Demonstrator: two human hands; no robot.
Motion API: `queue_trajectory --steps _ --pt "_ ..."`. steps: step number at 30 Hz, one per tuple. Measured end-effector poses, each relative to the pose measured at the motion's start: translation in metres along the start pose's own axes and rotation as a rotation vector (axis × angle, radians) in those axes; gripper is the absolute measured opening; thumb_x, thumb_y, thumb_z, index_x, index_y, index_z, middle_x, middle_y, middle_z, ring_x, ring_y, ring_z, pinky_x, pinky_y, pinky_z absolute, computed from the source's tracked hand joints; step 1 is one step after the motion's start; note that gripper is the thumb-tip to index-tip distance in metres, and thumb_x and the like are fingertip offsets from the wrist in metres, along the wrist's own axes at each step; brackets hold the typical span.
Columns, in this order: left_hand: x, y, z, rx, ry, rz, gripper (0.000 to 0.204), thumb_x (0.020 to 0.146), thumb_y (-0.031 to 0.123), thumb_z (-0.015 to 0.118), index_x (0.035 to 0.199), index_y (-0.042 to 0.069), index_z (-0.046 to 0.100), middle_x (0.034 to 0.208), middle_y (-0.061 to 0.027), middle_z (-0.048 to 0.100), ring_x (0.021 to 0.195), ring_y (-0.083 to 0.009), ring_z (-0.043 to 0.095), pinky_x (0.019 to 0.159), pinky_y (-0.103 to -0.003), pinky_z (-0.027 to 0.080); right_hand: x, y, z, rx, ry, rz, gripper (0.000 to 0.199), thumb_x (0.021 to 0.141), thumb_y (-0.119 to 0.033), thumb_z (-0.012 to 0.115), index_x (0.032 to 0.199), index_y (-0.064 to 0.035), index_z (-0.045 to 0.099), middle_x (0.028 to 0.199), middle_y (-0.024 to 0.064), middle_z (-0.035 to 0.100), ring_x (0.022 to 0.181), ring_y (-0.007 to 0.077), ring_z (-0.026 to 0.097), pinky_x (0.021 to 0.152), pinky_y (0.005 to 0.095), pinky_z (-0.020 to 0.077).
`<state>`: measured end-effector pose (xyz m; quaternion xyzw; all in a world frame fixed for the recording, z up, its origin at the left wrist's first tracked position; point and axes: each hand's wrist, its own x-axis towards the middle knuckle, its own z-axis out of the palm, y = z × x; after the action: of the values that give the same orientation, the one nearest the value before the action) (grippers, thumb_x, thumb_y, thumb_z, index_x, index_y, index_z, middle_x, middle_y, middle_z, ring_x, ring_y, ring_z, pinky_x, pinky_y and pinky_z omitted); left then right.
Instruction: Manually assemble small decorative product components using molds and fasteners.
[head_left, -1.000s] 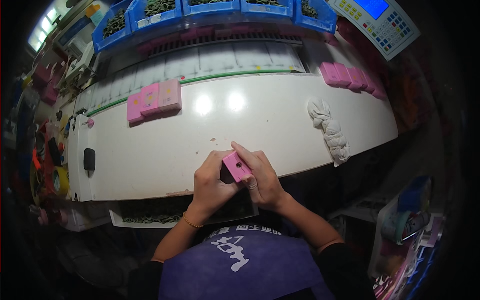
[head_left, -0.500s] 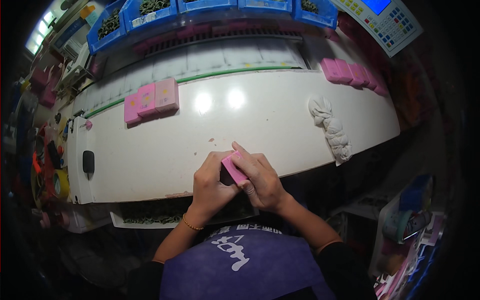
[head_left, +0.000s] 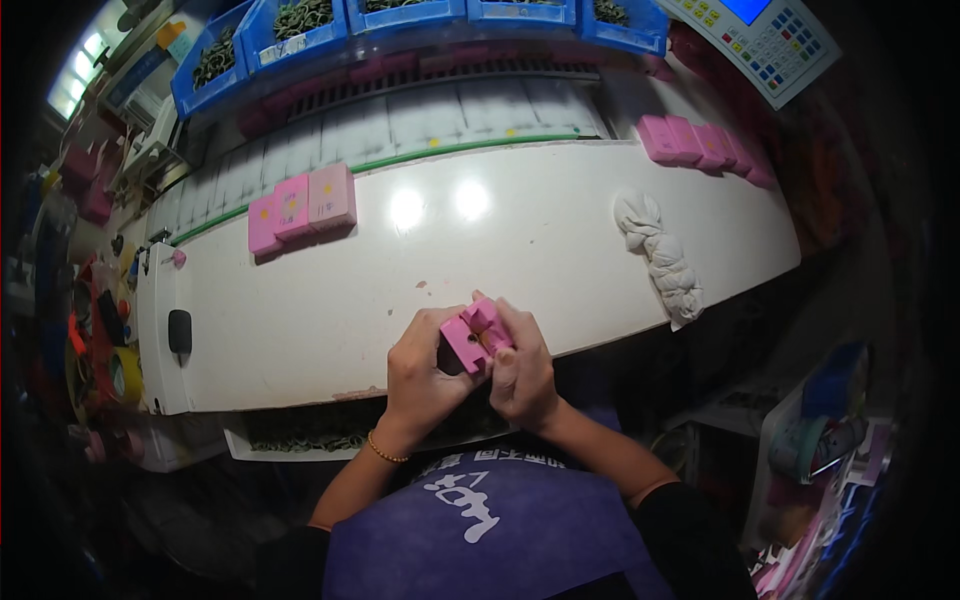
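Note:
Both of my hands hold a small pink block (head_left: 475,334) over the near edge of the white worktable (head_left: 560,250). My left hand (head_left: 425,375) grips its left side, with a thin bracelet on that wrist. Fingers of my right hand (head_left: 520,365) wrap around its right side and top. The block looks split into two pink pieces with a gap between them. Three more pink blocks (head_left: 300,208) stand side by side at the table's far left, and a row of several pink blocks (head_left: 700,145) lies at the far right.
A twisted white cloth (head_left: 662,255) lies right of centre. Blue bins (head_left: 400,20) with dark parts line the back. A keypad device with a screen (head_left: 765,40) sits far right. A black object (head_left: 180,330) rests at the left end, with cluttered shelves beyond.
The pink block has turned in my hands and now shows a gap between two pieces. My hands stay at the same spot by the near table edge.

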<state>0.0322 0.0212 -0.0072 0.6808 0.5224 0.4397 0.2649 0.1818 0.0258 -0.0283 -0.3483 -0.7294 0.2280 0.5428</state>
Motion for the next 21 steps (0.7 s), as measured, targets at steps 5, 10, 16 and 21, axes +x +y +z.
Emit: queue_trajectory --steps 5,10,16,21 --pt "0.001 0.003 -0.002 -0.004 -0.021 -0.019 0.053 0.068 0.018 0.089 0.112 0.005 0.063 0.097 -0.0128 0.066 0.084 -0.0301 0.067 0.074 -0.037 0.055 0.007 -0.016 -0.017 0.079 -0.067 0.154 0.046 0.103 -0.013 0.047 0.142 0.0093 0.041 0.13 0.0264 0.058 0.097 0.0317 0.058 0.089 0.0383 0.05" --pt "0.007 0.01 -0.009 0.002 -0.115 -0.069 0.059 0.068 0.019 0.09 0.117 0.005 0.061 0.103 -0.0133 0.063 0.09 -0.0286 0.067 0.077 -0.037 0.055 0.03 -0.034 -0.043 0.414 0.149 0.052 0.026 0.09 0.015 0.045 0.11 0.0019 0.055 0.108 0.0195 0.065 0.089 0.0209 0.06 0.081 0.0321 0.0511" --pt "0.006 0.019 -0.021 -0.093 -0.089 -0.079 0.061 0.067 0.011 0.088 0.121 0.003 0.061 0.114 -0.013 0.059 0.098 -0.0255 0.065 0.081 -0.035 0.057 0.047 -0.04 -0.032 0.641 -0.232 0.282 0.027 0.104 -0.011 0.045 0.125 0.0015 0.056 0.095 0.0092 0.063 0.083 0.0129 0.06 0.076 0.027 0.0503" --pt "0.002 0.011 -0.017 -0.15 -0.014 -0.031 0.056 0.07 0.011 0.088 0.12 0.003 0.064 0.112 -0.0119 0.061 0.095 -0.0223 0.067 0.08 -0.034 0.058 0.048 -0.028 -0.03 0.646 -0.199 0.382 0.037 0.11 -0.029 0.04 0.124 0.0015 0.055 0.086 0.0056 0.06 0.078 0.0103 0.058 0.073 0.0248 0.0488"
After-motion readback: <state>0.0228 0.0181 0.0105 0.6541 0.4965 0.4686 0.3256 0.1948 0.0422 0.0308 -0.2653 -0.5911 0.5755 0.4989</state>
